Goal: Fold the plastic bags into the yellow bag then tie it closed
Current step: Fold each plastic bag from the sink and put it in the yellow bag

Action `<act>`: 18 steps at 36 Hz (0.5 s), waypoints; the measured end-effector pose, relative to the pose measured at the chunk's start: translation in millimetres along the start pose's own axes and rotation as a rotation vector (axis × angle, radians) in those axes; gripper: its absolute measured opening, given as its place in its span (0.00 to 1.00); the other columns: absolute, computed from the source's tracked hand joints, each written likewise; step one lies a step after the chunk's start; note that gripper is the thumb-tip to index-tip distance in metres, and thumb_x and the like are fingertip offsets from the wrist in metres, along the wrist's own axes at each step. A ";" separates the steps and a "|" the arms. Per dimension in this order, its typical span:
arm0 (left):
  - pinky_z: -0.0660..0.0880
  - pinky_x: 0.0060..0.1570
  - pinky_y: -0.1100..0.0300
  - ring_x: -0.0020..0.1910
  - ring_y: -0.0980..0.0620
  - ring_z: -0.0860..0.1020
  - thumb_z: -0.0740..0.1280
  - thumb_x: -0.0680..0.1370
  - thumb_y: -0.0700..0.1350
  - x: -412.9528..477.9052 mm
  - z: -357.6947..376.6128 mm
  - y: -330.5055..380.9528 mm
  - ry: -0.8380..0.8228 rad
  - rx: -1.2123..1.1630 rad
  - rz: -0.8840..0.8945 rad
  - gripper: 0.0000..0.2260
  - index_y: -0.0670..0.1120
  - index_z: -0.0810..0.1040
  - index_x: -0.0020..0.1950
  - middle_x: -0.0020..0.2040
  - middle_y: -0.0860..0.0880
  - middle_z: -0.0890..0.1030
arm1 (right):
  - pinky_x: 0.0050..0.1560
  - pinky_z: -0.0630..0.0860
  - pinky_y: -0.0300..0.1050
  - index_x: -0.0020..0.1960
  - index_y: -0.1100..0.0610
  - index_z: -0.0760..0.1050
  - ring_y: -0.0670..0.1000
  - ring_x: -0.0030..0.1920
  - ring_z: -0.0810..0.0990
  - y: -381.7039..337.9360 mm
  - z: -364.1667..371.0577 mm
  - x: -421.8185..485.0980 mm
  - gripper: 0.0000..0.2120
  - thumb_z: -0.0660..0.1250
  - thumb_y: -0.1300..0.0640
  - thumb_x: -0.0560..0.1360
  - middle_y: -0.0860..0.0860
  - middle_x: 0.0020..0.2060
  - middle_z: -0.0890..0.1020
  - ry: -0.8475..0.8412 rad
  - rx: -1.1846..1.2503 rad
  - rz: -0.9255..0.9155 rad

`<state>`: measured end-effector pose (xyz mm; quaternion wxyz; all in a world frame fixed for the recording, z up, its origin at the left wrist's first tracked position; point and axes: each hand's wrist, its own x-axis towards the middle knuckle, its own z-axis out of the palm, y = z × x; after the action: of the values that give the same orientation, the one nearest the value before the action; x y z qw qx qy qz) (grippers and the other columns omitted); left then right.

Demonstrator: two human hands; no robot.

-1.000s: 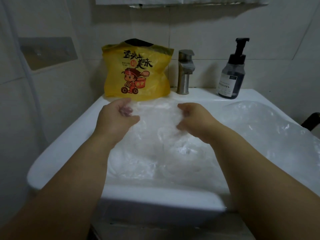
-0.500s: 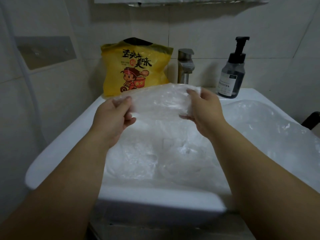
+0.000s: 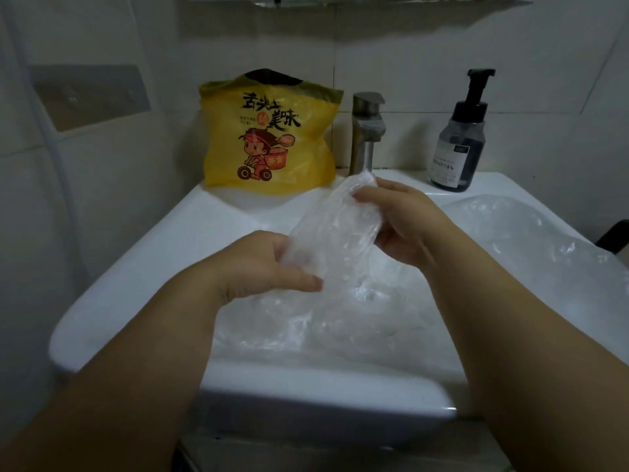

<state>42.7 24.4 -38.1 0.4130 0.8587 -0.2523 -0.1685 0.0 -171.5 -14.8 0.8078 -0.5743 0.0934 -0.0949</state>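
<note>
A clear plastic bag (image 3: 335, 226), bunched into a slanted strip, hangs over the white sink (image 3: 143, 267). My left hand (image 3: 262, 267) grips its lower end and my right hand (image 3: 405, 223) grips its upper end near the tap. The yellow bag (image 3: 269, 137) with a cartoon rider stands upright at the back of the sink, its top open. More clear plastic bags (image 3: 340, 321) lie crumpled in the basin below my hands, and another clear bag (image 3: 531, 253) spreads over the right side of the sink.
A metal tap (image 3: 366, 131) stands right of the yellow bag. A dark pump soap bottle (image 3: 459, 141) sits at the back right corner. Tiled walls close in at the left and behind.
The clear bag, held flat and wide between both hands, is now gathered into a narrow strip. My left hand dropped lower and my right hand rose toward the tap.
</note>
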 end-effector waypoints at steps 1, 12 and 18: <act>0.77 0.45 0.56 0.42 0.54 0.83 0.82 0.57 0.55 1.3 -0.9 -0.6 0.009 0.008 0.000 0.21 0.50 0.84 0.45 0.39 0.53 0.85 | 0.50 0.81 0.50 0.65 0.62 0.73 0.58 0.52 0.83 1.1 1.8 0.4 0.21 0.70 0.60 0.73 0.60 0.55 0.82 -0.022 0.028 0.020; 0.76 0.37 0.59 0.36 0.53 0.82 0.73 0.73 0.41 3.7 2.4 7.6 0.138 -0.423 0.037 0.08 0.42 0.82 0.51 0.40 0.44 0.84 | 0.69 0.62 0.64 0.74 0.54 0.63 0.59 0.65 0.74 27.1 25.4 -4.6 0.52 0.72 0.32 0.56 0.55 0.64 0.77 -0.337 -0.079 0.241; 0.79 0.39 0.62 0.44 0.51 0.84 0.72 0.73 0.42 3.9 4.0 10.2 0.043 -0.561 0.036 0.10 0.46 0.81 0.54 0.47 0.47 0.86 | 0.47 0.81 0.48 0.62 0.66 0.74 0.58 0.50 0.82 23.7 28.5 -2.7 0.17 0.68 0.65 0.74 0.61 0.54 0.82 -0.109 0.019 0.014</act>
<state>41.0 14.2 -32.8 0.6428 0.7095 -0.2022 -0.2062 5.9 -137.2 -27.9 0.8176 -0.5704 0.0523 -0.0587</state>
